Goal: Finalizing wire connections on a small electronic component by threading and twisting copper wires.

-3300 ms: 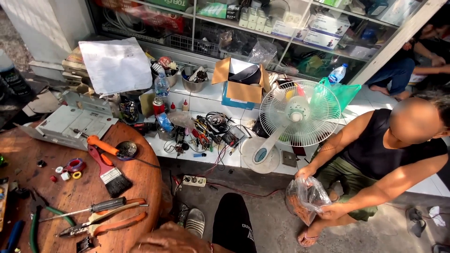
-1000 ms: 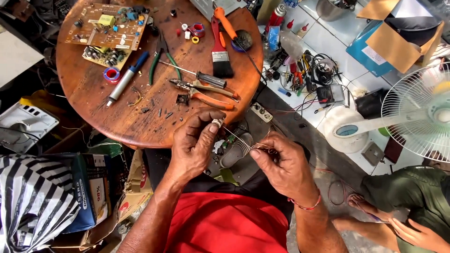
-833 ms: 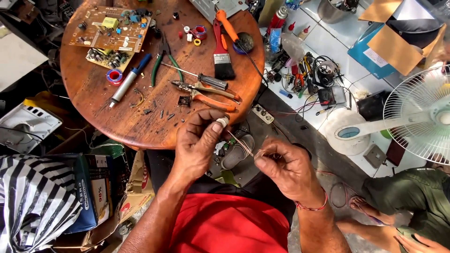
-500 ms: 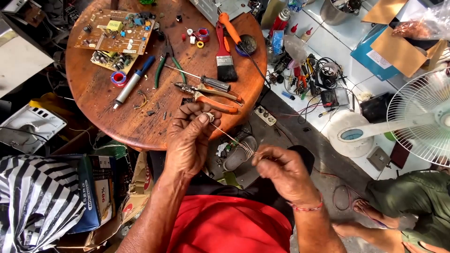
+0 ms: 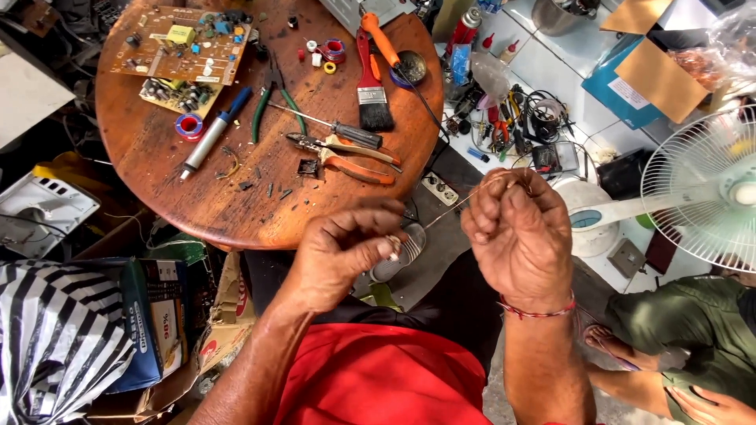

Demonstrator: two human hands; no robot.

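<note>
Now, left hand (image 5: pixel 342 252) and right hand (image 5: pixel 516 232) pinching thin stiff wire (image 5: pixel 457 206), round scuffed wooden table (image 5: pixel 157 169).

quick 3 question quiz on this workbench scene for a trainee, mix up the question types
1. True or false: the left hand and right hand hold a thin wire stretched between them.
2. What lies nearest the orange-handled pliers on the round wooden table? A) screwdriver B) circuit board C) white fan
3. Fill in: the paintbrush has a ___ handle.

Key: 1 true; 2 A; 3 red
</note>
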